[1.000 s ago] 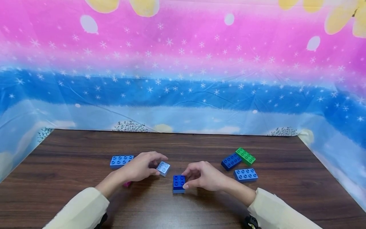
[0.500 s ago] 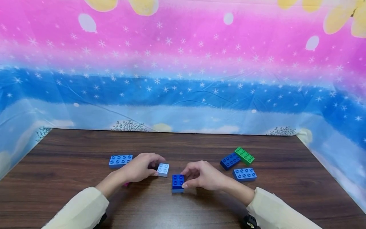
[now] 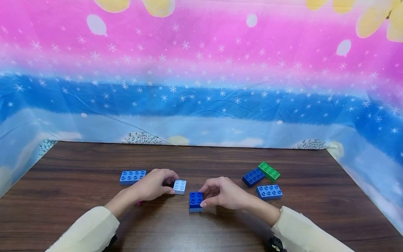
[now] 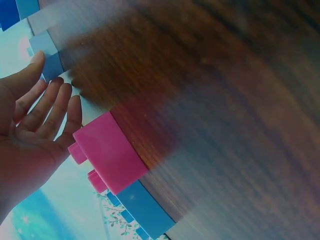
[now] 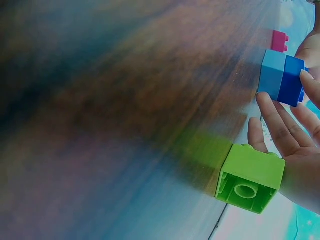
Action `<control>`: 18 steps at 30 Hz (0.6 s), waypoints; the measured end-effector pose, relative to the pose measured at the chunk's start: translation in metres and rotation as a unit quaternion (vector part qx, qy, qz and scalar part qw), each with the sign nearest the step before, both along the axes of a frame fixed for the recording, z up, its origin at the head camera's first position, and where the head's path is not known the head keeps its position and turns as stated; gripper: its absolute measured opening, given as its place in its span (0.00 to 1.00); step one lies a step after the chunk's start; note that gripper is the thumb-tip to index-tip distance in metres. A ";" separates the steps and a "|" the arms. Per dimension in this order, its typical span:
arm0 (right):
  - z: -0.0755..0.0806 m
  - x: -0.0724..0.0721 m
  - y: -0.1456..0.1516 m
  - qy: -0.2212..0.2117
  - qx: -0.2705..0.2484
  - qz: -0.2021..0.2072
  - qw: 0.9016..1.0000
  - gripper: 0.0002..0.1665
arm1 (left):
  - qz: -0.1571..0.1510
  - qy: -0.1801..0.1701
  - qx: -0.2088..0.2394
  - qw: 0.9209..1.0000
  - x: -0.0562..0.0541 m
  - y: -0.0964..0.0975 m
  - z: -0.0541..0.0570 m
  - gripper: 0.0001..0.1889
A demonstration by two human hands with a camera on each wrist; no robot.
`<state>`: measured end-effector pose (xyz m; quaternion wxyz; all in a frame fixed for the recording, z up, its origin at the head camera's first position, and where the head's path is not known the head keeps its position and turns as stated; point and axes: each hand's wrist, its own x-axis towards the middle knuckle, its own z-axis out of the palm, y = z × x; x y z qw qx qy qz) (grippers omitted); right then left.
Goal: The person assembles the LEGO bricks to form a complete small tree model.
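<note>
In the head view my left hand [image 3: 155,183] pinches a small light blue toy brick [image 3: 179,187] at its left side, thumb in front and index finger behind. My right hand [image 3: 225,193] grips the right side of a dark blue square brick [image 3: 196,198], which sits on top of a lighter blue brick [image 3: 196,210]. This two-brick stack stands just right of and nearer than the light blue brick, with a small gap between them. In the left wrist view the thumb lies against the light blue brick [image 4: 47,55]. The right wrist view shows fingers and thumb around the stack [image 5: 282,77].
A blue long brick [image 3: 133,177] and a mostly hidden pink brick [image 4: 111,152] lie by my left arm. Dark blue [image 3: 253,177], green [image 3: 269,171] and light blue [image 3: 269,191] long bricks lie right. Another green brick [image 5: 250,177], underside showing, is near my right wrist.
The light blue brick has turned from slanted to straight under my left hand, whose index finger has drawn back a little toward it. The right hand and the stack look nearly unmoved.
</note>
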<state>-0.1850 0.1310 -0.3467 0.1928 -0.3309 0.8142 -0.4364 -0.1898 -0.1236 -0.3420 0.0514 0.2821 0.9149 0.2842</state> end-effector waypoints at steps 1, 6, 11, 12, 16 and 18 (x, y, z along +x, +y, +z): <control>0.000 0.000 0.000 0.000 0.000 0.000 1.000 0.12 | 0.000 -0.001 0.000 1.000 0.000 0.000 0.000 0.12; 0.000 0.000 0.000 -0.006 0.007 -0.002 1.000 0.12 | 0.001 -0.010 0.002 1.000 0.001 0.000 0.001 0.11; 0.001 0.000 0.000 -0.009 0.009 -0.003 1.000 0.12 | -0.002 -0.004 0.007 1.000 0.003 0.000 0.004 0.11; 0.001 0.000 0.000 -0.008 0.009 -0.003 1.000 0.12 | -0.002 -0.004 0.009 1.000 0.003 0.001 0.005 0.11; 0.001 0.000 0.000 -0.007 0.005 -0.002 1.000 0.12 | -0.002 -0.012 0.015 1.000 0.006 0.003 0.009 0.10; 0.001 0.000 0.000 -0.008 0.003 -0.001 1.000 0.12 | -0.006 -0.017 0.018 1.000 0.008 0.004 0.011 0.10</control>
